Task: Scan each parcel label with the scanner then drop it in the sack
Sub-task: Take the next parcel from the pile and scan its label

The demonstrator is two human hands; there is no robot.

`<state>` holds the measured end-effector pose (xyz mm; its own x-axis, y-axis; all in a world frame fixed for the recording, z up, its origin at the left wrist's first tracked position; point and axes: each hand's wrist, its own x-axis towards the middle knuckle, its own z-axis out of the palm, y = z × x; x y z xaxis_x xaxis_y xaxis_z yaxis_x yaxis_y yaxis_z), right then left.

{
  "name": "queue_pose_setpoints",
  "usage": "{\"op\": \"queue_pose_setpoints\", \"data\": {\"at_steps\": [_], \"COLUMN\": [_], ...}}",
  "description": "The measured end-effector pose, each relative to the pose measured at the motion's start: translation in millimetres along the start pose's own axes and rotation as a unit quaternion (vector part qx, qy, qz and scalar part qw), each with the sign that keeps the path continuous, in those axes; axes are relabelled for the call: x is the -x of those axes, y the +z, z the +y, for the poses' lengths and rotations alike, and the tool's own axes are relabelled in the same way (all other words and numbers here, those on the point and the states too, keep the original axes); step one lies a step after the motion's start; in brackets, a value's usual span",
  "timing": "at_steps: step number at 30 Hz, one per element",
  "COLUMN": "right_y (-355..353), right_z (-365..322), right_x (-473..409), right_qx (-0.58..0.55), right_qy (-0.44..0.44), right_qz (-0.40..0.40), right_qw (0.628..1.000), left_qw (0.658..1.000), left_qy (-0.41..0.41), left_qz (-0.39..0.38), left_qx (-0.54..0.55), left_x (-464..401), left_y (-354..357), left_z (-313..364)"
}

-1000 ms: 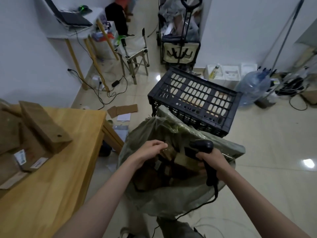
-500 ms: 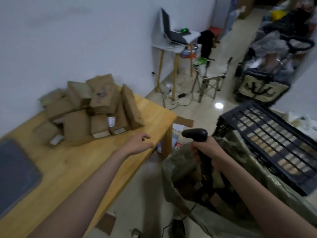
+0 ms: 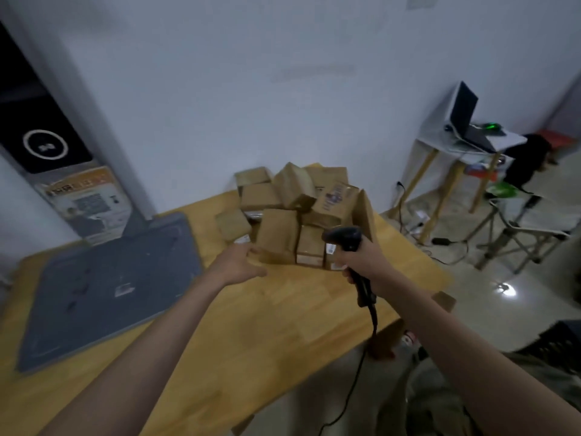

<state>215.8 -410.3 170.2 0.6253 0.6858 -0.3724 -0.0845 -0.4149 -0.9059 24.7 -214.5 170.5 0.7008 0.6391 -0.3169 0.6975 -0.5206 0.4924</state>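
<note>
Looking down from the head camera, roughly ten brown cardboard parcels (image 3: 294, 212) sit heaped in the centre of the frame, at the far edge of a wooden table (image 3: 283, 335); blur makes an exact count uncertain. Two bare forearms reach up from the bottom corners toward the pile. The left hand (image 3: 240, 262), left of centre, stretches forward with its fingers touching the lower left corner of the nearest parcel (image 3: 276, 236); whether they have closed on it is unclear. The right hand (image 3: 358, 259), just right of centre, curls around the handle of one black scanner (image 3: 345, 239), whose head sits in front of the pile and points left, its cable hanging toward the bottom of the frame. One grey mat (image 3: 107, 287) lies on the table at left. The olive sack (image 3: 440, 401) shows at lower right, beside the table.
</note>
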Motion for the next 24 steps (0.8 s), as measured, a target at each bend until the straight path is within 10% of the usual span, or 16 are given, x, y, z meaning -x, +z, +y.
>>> {"op": "queue_pose_setpoints", "data": {"at_steps": [24], "right_y": [46.9], "right_z": [-74.3], "right_x": [-153.8], "right_qx": [-0.029], "right_qy": [0.027], "right_qz": [-0.046], "right_qw": [0.998], "left_qw": [0.999], "left_qy": [-0.044], "left_qz": [-0.011], "left_qx": [0.027], "left_x": [-112.9], "left_y": [-48.8], "left_z": [-36.4]}}
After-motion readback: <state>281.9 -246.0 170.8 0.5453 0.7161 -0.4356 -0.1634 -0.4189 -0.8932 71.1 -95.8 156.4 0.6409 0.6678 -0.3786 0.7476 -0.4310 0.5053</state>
